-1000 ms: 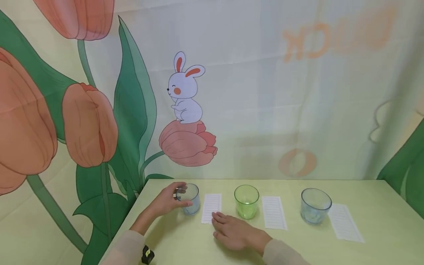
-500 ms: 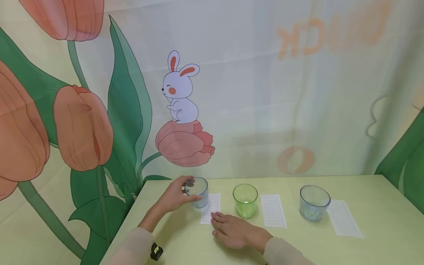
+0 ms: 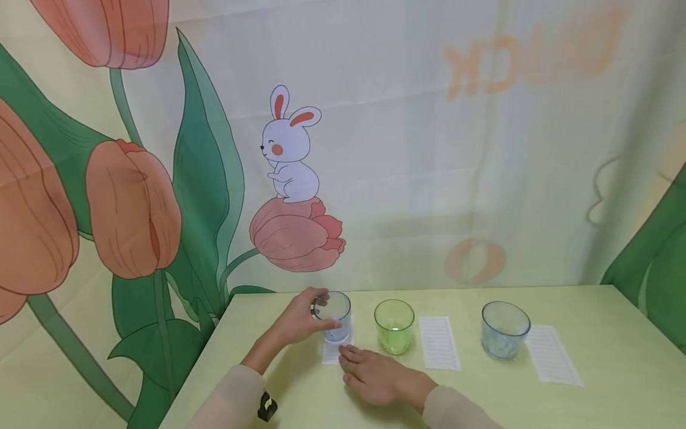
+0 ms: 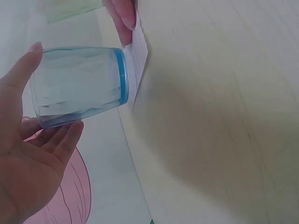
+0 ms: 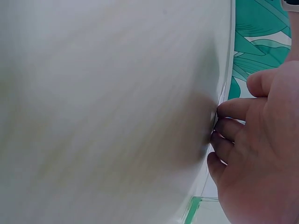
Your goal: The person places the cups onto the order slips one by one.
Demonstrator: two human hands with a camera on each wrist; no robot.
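Observation:
My left hand (image 3: 298,322) grips a clear bluish drinking glass (image 3: 336,329) by its sides, thumb in front and fingers behind. In the left wrist view the glass (image 4: 79,86) shows a blue band near its base, which is close over a white lined paper slip (image 4: 136,60). My right hand (image 3: 377,378) lies low with palm down, its fingertips on the near right corner of that slip (image 3: 330,356). The right wrist view shows the right hand's (image 5: 261,144) fingers reaching down to the tabletop.
A green glass (image 3: 395,333) stands to the right, then another lined slip (image 3: 439,344), a second bluish glass (image 3: 505,336) and a third slip (image 3: 554,356). Behind the yellow table (image 3: 605,322) hangs a curtain (image 3: 396,149) printed with tulips and a rabbit.
My left hand has carried the bluish glass rightward, from beside the leftmost slip to over it. The right hand has stayed in place at the slip's corner.

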